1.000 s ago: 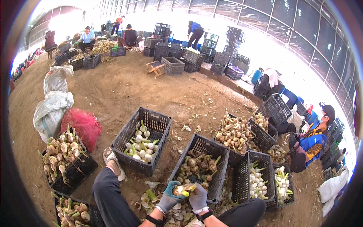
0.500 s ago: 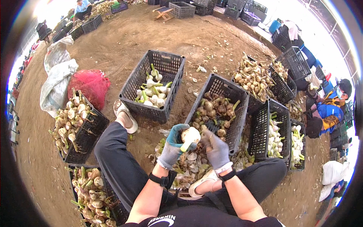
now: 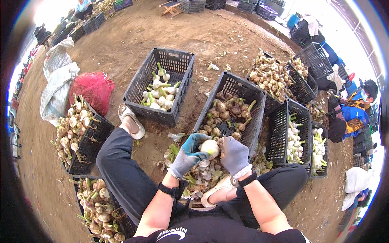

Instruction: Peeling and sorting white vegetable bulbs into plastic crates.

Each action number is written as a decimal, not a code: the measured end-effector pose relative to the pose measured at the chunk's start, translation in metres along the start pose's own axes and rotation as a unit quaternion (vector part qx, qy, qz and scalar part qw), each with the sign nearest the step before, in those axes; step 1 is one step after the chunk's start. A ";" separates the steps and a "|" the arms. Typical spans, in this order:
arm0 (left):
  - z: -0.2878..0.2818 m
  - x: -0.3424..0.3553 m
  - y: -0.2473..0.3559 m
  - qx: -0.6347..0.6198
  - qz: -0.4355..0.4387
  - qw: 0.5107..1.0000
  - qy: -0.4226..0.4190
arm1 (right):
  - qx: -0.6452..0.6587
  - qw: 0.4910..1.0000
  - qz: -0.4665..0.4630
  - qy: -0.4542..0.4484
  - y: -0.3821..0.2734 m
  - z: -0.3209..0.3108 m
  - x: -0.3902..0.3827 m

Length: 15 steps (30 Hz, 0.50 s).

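1. Worn on the head, at the left of a side-by-side pair of wide fisheye lenses.
2. Looks steeply down and ahead, over the black shirt (image 3: 214, 233) at the lower rim and along the left forearm (image 3: 156, 206) and right forearm (image 3: 263, 206).
3. Takes in the left hand (image 3: 187, 156) and right hand (image 3: 235, 154) at close range, just below mid-view.
4. Reaches over the earth floor (image 3: 121, 48), from near ground to the far edge at upper right, small and distant there.
5. Cuts off at the top through the wooden stool (image 3: 172, 9).
6. Upright and unmirrored, bending straight edges toward the rim and darkening to black in the corners.
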<state>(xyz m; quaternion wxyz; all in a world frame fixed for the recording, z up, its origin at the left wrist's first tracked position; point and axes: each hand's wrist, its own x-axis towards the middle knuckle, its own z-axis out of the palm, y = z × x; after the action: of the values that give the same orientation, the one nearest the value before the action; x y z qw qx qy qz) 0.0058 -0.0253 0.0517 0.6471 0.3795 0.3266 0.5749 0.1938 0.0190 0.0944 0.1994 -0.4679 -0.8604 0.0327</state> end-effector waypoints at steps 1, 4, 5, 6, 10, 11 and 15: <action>0.000 0.002 0.000 0.015 -0.008 1.000 0.022 | 0.051 0.997 0.027 0.043 0.001 0.000 -0.001; 0.001 0.005 -0.004 -0.008 0.018 0.999 0.041 | 0.144 0.982 0.065 0.103 -0.001 0.001 -0.004; 0.001 0.005 -0.006 0.002 0.037 0.999 0.038 | 0.115 0.989 0.056 0.074 -0.003 0.000 -0.006; 0.000 0.006 -0.008 0.020 0.037 0.998 0.045 | 0.079 0.994 0.057 0.042 -0.004 0.000 -0.007; -0.001 0.006 -0.012 0.066 0.023 0.996 0.047 | -0.007 1.000 0.012 0.015 -0.004 0.000 -0.004; 0.001 0.007 -0.013 0.048 0.025 0.997 0.049 | -0.010 0.999 0.021 0.032 -0.004 0.000 -0.004; 0.014 0.006 -0.018 0.098 -0.019 0.992 0.077 | 0.034 0.997 0.072 -0.017 -0.008 0.003 -0.005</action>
<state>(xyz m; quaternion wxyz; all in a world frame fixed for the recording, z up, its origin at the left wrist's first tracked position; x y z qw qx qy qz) 0.0279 -0.0215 0.0431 0.5907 0.3893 0.4374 0.5551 0.1889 0.0107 0.0922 0.1980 -0.5214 -0.8258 0.0841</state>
